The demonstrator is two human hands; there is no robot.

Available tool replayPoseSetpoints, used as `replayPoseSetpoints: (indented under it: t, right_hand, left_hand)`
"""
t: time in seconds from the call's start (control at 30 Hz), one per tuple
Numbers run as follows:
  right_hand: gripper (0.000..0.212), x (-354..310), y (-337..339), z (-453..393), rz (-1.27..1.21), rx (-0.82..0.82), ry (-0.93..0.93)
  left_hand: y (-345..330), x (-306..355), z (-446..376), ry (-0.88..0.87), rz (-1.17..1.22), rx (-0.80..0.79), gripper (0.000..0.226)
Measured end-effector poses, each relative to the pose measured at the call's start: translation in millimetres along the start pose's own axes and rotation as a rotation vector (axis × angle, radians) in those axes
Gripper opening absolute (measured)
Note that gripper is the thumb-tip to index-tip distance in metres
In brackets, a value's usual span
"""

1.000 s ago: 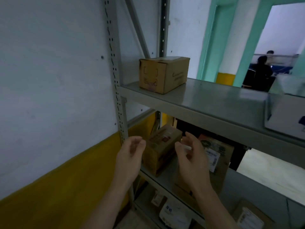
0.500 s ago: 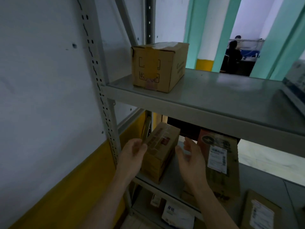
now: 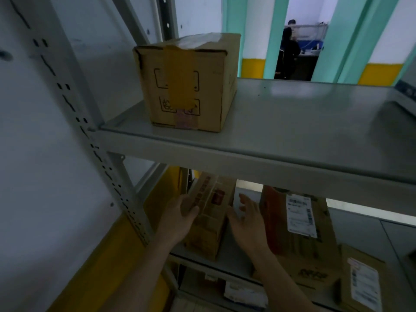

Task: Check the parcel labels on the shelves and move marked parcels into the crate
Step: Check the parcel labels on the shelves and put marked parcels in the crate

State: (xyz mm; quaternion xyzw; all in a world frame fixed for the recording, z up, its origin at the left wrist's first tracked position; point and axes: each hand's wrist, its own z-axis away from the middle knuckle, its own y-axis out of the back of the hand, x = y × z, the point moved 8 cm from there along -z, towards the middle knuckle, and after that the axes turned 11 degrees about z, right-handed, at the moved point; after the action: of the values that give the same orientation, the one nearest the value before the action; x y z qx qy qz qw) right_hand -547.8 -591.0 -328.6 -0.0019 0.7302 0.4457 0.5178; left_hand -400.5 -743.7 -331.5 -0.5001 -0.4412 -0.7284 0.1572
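With the left hand gripping the small parcel and the right hand spread beside it, the person should tilt its label outward.

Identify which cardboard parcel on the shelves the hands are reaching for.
The small parcel at the left end of the middle shelf: the left hand grips its near top corner, unlike the labelled parcel beside it and the taped box above.

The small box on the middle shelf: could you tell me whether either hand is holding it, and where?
The left hand grips the small cardboard box at its upper left corner. The right hand is open beside its right side, holding nothing.
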Motion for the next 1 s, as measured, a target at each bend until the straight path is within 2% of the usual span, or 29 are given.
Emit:
replayPoseSetpoints:
  t: [0.1,0.27,0.4,0.5,0.67,0.87,1.0]
  right_hand:
    - [0.047,8.7,-16.2,-0.7,0.001,-0.038,-0.055]
    - [0.056,24.2,-55.9,9.1,0.044,-0.142,-0.128]
    - [0.07,39.4,-87.1,10.4,0.056,-0.137,-0.184]
    - [0.055,39.4,-89.8,9.7,0.016,-0.104,-0.235]
    - [0.054,31.0,-99.4,15.1,-0.039,-0.162,-0.241]
    - [0.02,45.5,-93.6,16.6,0.001,-0.097,-0.33]
    - [0.026,44.7,-75.3,17.1,0.071,0.002,-0.3]
  left_hand:
    - [-5.1,-17.0,-19.0,0.03,-0.049,-0.057,0.057]
    - [-24.7,-40.3,-30.5,0.066,-0.047,-0.25,0.065]
    - [-31.6,-59.6,-38.7,0.102,-0.095,-0.363,0.076]
    - [-34.4,-64.7,-41.8,0.077,-0.078,-0.39,0.076]
    - [-32.9,-67.8,-42.3,0.036,-0.048,-0.387,0.068]
    - [-33.9,-61.9,-40.3,0.003,0.014,-0.364,0.057]
    - [-43.5,-60.4,-41.1,0.01,0.043,-0.424,0.053]
